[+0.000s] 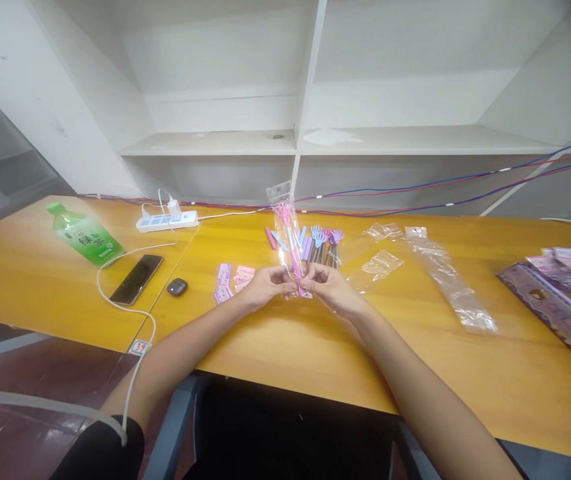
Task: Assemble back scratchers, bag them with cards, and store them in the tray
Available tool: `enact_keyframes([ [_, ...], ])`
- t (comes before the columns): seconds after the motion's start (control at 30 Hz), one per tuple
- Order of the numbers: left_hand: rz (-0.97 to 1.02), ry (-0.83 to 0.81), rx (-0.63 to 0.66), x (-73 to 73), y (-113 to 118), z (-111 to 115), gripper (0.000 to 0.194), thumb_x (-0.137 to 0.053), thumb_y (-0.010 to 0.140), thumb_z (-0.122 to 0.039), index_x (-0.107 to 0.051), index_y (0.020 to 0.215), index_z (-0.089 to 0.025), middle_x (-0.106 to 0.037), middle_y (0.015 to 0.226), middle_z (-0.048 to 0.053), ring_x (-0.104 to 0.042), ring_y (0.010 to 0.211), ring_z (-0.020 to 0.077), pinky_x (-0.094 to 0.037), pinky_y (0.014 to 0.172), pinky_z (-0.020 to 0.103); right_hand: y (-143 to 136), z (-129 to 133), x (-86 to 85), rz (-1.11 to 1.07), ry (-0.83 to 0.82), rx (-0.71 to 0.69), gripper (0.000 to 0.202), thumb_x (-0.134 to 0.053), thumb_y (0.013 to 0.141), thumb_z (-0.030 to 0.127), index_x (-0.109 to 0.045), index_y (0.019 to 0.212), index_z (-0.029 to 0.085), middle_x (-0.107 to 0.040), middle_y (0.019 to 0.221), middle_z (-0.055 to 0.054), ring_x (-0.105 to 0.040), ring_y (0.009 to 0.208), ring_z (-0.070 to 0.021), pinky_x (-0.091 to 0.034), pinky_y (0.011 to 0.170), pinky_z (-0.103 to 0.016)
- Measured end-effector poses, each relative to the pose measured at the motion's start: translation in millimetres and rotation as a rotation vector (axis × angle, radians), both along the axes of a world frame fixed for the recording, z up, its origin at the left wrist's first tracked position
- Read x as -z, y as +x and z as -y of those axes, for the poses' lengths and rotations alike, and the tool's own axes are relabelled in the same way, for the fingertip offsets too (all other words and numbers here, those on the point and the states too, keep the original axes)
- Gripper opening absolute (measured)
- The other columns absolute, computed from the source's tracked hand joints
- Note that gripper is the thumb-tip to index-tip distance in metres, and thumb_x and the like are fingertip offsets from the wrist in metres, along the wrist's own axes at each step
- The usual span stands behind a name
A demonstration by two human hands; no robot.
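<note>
A clear plastic bag (pixel 286 207) with a pink hand-shaped stick inside stands nearly upright over the table. My left hand (pixel 273 283) pinches its lower end from the left, and my right hand (pixel 323 283) pinches the same end from the right. Just behind lie several blue and purple hand-shaped sticks (pixel 319 239) with dark shafts, along with pink, blue and purple tubes (pixel 307 248). Small purple cards (pixel 223 283) and pink cards (pixel 243 275) lie left of my left hand. To the right are clear bags (pixel 381 265).
A green bottle (pixel 88 237), a phone (pixel 137 279), a black case (pixel 177 287) and a power strip (pixel 165 221) sit at the left. A white cable crosses my left arm. Long clear bags (pixel 448 280) and a patterned box (pixel 550 307) occupy the right.
</note>
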State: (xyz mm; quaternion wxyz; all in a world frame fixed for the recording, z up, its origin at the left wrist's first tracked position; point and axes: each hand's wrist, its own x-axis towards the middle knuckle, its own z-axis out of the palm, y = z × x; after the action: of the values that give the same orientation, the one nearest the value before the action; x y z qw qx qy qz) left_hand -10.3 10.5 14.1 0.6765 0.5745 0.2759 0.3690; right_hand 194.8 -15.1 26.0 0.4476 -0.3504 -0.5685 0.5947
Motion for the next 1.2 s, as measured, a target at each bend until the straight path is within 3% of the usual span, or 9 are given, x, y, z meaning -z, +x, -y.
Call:
enact_keyframes([
  [0.17, -0.051, 0.066, -0.005, -0.2, -1, 1, 0.042, -0.089, 0.075, -0.043, -0.075, 0.104, -0.015, -0.072, 0.086, 0.007, -0.066, 0.077, 0.0176, -0.051, 0.068, 0.027, 5, -5, 2.0, 0.035, -0.037, 0.031, 0.047, -0.082, 0.080, 0.062, -0.057, 0.086, 0.023, -0.063, 0.081, 0.001, -0.058, 0.070, -0.0142, -0.046, 0.066, -0.028],
  [0.27, -0.095, 0.103, 0.102, 1.5, -1, 6, 0.045, -0.085, 0.079, -0.040, -0.075, 0.115, -0.016, -0.075, 0.100, 0.010, -0.069, 0.088, 0.0216, -0.052, 0.075, 0.029, 6, -8, 3.1, 0.013, -0.048, 0.126, 0.049, -0.077, 0.081, 0.068, -0.058, 0.094, 0.025, -0.055, 0.074, 0.004, -0.049, 0.062, -0.0124, -0.041, 0.059, -0.027],
  [0.43, -0.262, 0.216, 0.149, -0.9, 0, 16, 0.033, -0.084, 0.079, -0.041, -0.077, 0.104, -0.019, -0.072, 0.085, 0.005, -0.067, 0.085, 0.0244, -0.051, 0.081, 0.033, 5, -11, 6.9, 0.076, -0.023, 0.244, 0.049, -0.074, 0.083, 0.069, -0.056, 0.080, 0.024, -0.046, 0.065, 0.005, -0.041, 0.056, -0.0116, -0.035, 0.052, -0.026],
  [0.57, -0.387, 0.435, -0.042, -7.8, -6, 10, 0.019, -0.064, 0.095, -0.034, -0.075, 0.103, -0.022, -0.071, 0.094, 0.006, -0.065, 0.093, 0.0256, -0.047, 0.090, 0.035, 6, -15, 12.7, 0.054, -0.036, 0.314, 0.050, -0.075, 0.082, 0.068, -0.053, 0.074, 0.024, -0.043, 0.061, 0.005, -0.037, 0.052, -0.0112, -0.032, 0.050, -0.027],
  [0.7, -0.592, 0.607, -0.368, -9.9, -17, -7, 0.021, -0.068, 0.082, -0.013, -0.071, 0.100, -0.022, -0.067, 0.101, 0.009, -0.060, 0.105, 0.0299, -0.042, 0.104, 0.040, 6, -17, 14.8, 0.040, -0.048, 0.405, 0.048, -0.074, 0.082, 0.068, -0.054, 0.074, 0.024, -0.045, 0.060, 0.005, -0.038, 0.052, -0.0120, -0.030, 0.049, -0.027],
  [0.9, -0.719, 0.680, -0.458, -12.6, -27, -22, 0.019, -0.048, 0.095, -0.017, -0.064, 0.105, -0.022, -0.066, 0.108, 0.009, -0.061, 0.107, 0.0269, -0.044, 0.100, 0.040, -3, -5, 3.8, 0.124, 0.003, 0.248, 0.048, -0.075, 0.084, 0.067, -0.056, 0.077, 0.024, -0.046, 0.061, 0.005, -0.041, 0.055, -0.0122, -0.032, 0.053, -0.028],
  [1.03, -1.141, 0.754, -0.357, -21.8, -45, -24, 0.015, -0.057, 0.088, -0.019, -0.061, 0.102, -0.019, -0.064, 0.108, 0.014, -0.060, 0.106, 0.0317, -0.045, 0.096, 0.042, -8, -2, 1.1, 0.127, 0.009, 0.209, 0.049, -0.076, 0.082, 0.068, -0.058, 0.081, 0.023, -0.049, 0.066, 0.004, -0.042, 0.057, -0.0119, -0.032, 0.054, -0.028],
  [1.1, -1.319, 0.696, -0.185, -26.1, -56, -22, 0.032, -0.071, 0.078, -0.032, -0.058, 0.105, -0.019, -0.062, 0.111, 0.016, -0.060, 0.106, 0.0345, -0.047, 0.093, 0.042, -8, -3, 1.7, 0.131, 0.013, 0.216, 0.050, -0.076, 0.081, 0.069, -0.057, 0.080, 0.023, -0.048, 0.067, 0.005, -0.041, 0.058, -0.0117, -0.033, 0.054, -0.027],
  [1.2, -1.436, 0.664, 0.047, -30.5, -63, -17, 0.060, -0.082, 0.065, -0.042, -0.055, 0.113, -0.019, -0.058, 0.123, 0.017, -0.058, 0.116, 0.0375, -0.048, 0.097, 0.043, -6, -4, 2.6, 0.137, 0.021, 0.226, 0.051, -0.075, 0.082, 0.069, -0.055, 0.078, 0.022, -0.046, 0.067, 0.005, -0.040, 0.058, -0.0110, -0.032, 0.054, -0.027],
])
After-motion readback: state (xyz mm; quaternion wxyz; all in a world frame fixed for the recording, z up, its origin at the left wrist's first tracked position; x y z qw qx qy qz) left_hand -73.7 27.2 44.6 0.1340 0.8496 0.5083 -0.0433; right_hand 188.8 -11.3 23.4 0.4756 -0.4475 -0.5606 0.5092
